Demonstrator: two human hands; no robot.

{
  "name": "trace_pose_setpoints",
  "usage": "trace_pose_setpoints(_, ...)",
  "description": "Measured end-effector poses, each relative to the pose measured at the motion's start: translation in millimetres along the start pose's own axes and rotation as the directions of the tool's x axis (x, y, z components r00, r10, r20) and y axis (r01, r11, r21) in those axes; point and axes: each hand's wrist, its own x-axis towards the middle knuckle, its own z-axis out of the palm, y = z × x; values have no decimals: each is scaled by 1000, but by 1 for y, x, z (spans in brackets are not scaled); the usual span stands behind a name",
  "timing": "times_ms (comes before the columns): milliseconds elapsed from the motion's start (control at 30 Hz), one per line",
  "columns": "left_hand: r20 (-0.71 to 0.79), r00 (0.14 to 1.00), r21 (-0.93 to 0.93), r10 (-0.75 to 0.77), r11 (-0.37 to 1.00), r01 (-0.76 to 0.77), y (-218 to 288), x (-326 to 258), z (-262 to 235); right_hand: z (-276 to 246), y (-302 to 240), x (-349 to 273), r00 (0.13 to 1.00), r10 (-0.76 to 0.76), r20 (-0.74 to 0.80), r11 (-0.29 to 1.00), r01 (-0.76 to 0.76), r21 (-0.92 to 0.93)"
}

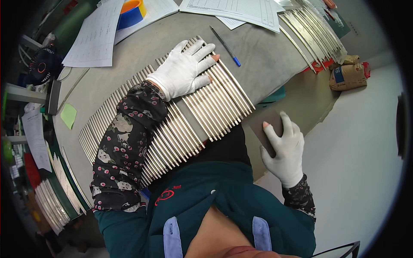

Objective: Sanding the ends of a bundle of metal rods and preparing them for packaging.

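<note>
With the left hand (186, 69) spread flat on the row of slim silver metal rods (172, 124) across the grey counter (266, 56), keep even pressure while the right hand (284, 148) pinches the dark square abrasive sheet (263, 124) near the row's right end.

A long row of metal rods (172, 124) is covering most of the near worktop (262, 56), leaving no bare surface along the front edge. The left hand (183, 69) is lying flat on the rods' far end, blocking that spot. Beyond the rods, a bare grey strip is running open, broken only by a pen (225, 45) lying just past the fingers. Papers (92, 36) are crowding the far left and far edge, beside a tape roll (131, 12). A second rod bundle (312, 32) is filling the far right corner. The right hand (284, 150) is hanging off the worktop's right edge, where open floor (365, 150) is giving free room.
</note>
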Motion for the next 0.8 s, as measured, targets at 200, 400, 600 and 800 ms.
trace_pose_setpoints(200, 19, 1000, 20, 19, 1000, -19, 0, 5, 2, 4, 2, -8, 995, 101, -2, 995, -101, 23)
trace_pose_setpoints(400, 26, 999, 17, 19, 1000, -19, 3, 14, 2, 11, -4, 4, 997, 47, -67, 995, -41, 96)
trace_pose_setpoints(600, -5, 1000, 35, 18, 999, -18, 1, 12, 7, 14, -2, 3, 997, 34, -74, 993, -25, 117)
trace_pose_setpoints(800, -20, 1000, 25, 20, 1000, -19, 0, 19, 9, 14, 0, -4, 993, 81, -81, 990, -71, 118)
